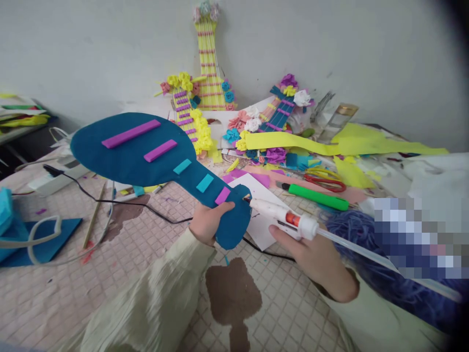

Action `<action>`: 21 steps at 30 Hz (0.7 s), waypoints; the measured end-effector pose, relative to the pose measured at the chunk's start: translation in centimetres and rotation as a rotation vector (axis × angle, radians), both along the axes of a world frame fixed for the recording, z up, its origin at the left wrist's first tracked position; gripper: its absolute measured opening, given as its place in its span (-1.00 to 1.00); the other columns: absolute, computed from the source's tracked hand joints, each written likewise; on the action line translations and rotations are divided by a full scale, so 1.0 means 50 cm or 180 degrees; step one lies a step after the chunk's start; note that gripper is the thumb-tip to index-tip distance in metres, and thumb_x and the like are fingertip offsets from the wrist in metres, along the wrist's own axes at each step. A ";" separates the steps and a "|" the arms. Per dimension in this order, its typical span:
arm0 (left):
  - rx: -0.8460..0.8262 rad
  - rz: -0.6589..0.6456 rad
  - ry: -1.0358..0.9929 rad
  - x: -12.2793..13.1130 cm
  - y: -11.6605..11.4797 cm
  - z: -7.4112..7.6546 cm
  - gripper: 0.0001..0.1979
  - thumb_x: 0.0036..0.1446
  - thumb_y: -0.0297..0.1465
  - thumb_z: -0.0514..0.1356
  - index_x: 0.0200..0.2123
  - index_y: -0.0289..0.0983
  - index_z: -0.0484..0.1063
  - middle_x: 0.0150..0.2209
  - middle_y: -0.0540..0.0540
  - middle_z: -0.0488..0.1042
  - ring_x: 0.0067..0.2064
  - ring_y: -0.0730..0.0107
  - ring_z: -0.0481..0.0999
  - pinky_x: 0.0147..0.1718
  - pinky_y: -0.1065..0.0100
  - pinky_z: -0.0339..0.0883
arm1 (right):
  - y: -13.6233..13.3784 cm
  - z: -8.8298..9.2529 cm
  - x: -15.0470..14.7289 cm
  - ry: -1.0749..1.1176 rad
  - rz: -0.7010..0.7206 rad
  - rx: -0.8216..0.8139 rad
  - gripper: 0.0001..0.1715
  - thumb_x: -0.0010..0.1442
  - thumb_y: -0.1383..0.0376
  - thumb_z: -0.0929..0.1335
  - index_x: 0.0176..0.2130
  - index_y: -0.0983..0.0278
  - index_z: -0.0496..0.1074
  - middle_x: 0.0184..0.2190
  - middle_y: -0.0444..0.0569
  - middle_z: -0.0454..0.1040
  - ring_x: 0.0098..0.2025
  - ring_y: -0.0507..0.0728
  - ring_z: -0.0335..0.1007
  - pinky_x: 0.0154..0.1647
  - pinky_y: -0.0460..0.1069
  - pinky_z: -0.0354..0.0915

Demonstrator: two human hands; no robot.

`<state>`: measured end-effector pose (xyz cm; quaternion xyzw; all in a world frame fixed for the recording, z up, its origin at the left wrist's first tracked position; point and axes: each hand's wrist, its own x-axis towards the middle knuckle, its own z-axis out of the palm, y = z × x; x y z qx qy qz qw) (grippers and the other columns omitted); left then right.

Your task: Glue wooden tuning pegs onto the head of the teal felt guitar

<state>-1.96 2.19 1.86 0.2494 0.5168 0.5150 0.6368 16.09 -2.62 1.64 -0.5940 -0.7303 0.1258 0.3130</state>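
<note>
My left hand grips the narrow neck of a dark blue instrument-shaped cutout, thumb on its face. Wide purple strips and shorter turquoise strips lie across the cutout, and one small purple strip sits just above my thumb. In my right hand is a white hot glue gun, with a long clear glue stick out of its back. The gun's nozzle meets the cutout's rounded end, or hovers very close to it; I cannot tell which.
Decorated paper instruments lean on the wall. A green utility knife, red-handled scissors and yellow crepe paper lie to the right, near blue yarn. A black cord crosses the table, and a power strip lies left.
</note>
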 end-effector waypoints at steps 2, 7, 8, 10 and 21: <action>0.0018 0.0011 0.0026 0.002 -0.001 -0.001 -0.84 -0.19 -0.53 0.28 -0.44 -0.24 0.49 -0.39 -0.08 0.57 -0.27 0.13 0.56 -0.29 0.13 0.48 | 0.000 -0.002 0.000 -0.0037 0.0016 0.0032 -0.81 0.08 0.20 0.28 -0.39 0.20 0.46 -0.41 -0.07 0.53 -0.35 0.15 0.44 -0.35 -0.02 0.30; 0.0324 0.0103 0.0299 0.005 -0.004 -0.014 -0.75 -0.22 -0.50 0.30 -0.35 -0.25 0.48 -0.31 -0.10 0.57 -0.21 0.11 0.54 -0.25 0.13 0.47 | -0.004 -0.010 -0.005 -0.0167 -0.0043 0.0130 -0.79 0.06 0.22 0.28 -0.53 0.23 0.40 -0.61 -0.09 0.44 -0.53 0.08 0.35 -0.52 -0.06 0.20; 0.0348 0.0138 0.0331 0.005 -0.004 -0.016 -0.70 -0.23 -0.50 0.30 -0.30 -0.25 0.47 -0.29 -0.11 0.56 -0.19 0.11 0.53 -0.24 0.12 0.46 | -0.004 -0.012 -0.006 -0.0171 -0.0056 0.0129 -0.77 0.06 0.23 0.28 -0.56 0.24 0.37 -0.65 -0.11 0.40 -0.57 0.06 0.31 -0.55 -0.07 0.17; 0.0306 0.0195 0.0374 0.007 -0.005 -0.018 -0.58 -0.24 -0.49 0.31 -0.19 -0.24 0.43 -0.25 -0.12 0.55 -0.16 0.09 0.52 -0.21 0.09 0.44 | -0.006 -0.014 -0.009 -0.0186 -0.0071 0.0133 -0.74 0.06 0.24 0.28 -0.61 0.25 0.32 -0.68 -0.13 0.35 -0.60 0.03 0.27 -0.59 -0.09 0.12; 0.0282 0.0165 0.0422 0.009 -0.006 -0.015 -0.57 -0.23 -0.48 0.31 -0.18 -0.25 0.42 -0.25 -0.14 0.55 -0.15 0.08 0.51 -0.21 0.10 0.43 | -0.010 -0.006 -0.013 -0.0141 -0.0072 -0.0016 -0.73 0.07 0.21 0.28 -0.60 0.24 0.29 -0.66 -0.12 0.37 -0.59 0.04 0.28 -0.58 -0.07 0.10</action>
